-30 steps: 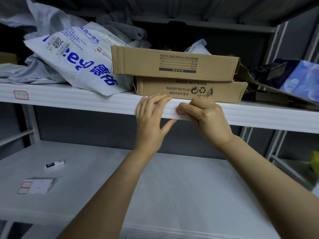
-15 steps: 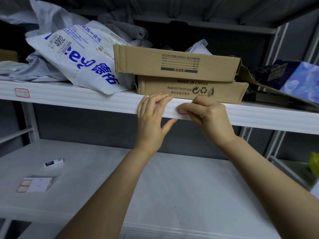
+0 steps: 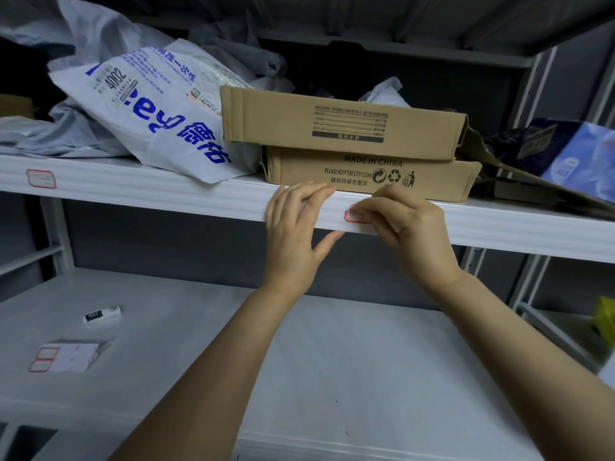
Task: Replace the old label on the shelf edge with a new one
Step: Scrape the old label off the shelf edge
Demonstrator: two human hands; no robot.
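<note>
A white label with a red border (image 3: 352,215) sits on the front of the white shelf edge (image 3: 166,194). Only its left end shows. My right hand (image 3: 409,231) covers the rest, with curled fingertips pinched at the label. Just to its left, my left hand (image 3: 293,234) lies flat against the shelf edge, fingers over the top and thumb spread below, holding nothing. A sheet of blank red-bordered labels (image 3: 63,356) lies on the lower shelf at the left.
Two stacked cardboard boxes (image 3: 342,124) stand right above my hands, beside a white printed plastic bag (image 3: 149,114). Another red-bordered label (image 3: 41,178) is on the shelf edge far left. A small white item (image 3: 101,314) lies on the lower shelf (image 3: 332,377). Blue packaging (image 3: 579,158) sits right.
My right hand's fingers have drawn slightly to the right, so more of the label's red-bordered left end shows. The left hand has stayed on the shelf edge.
</note>
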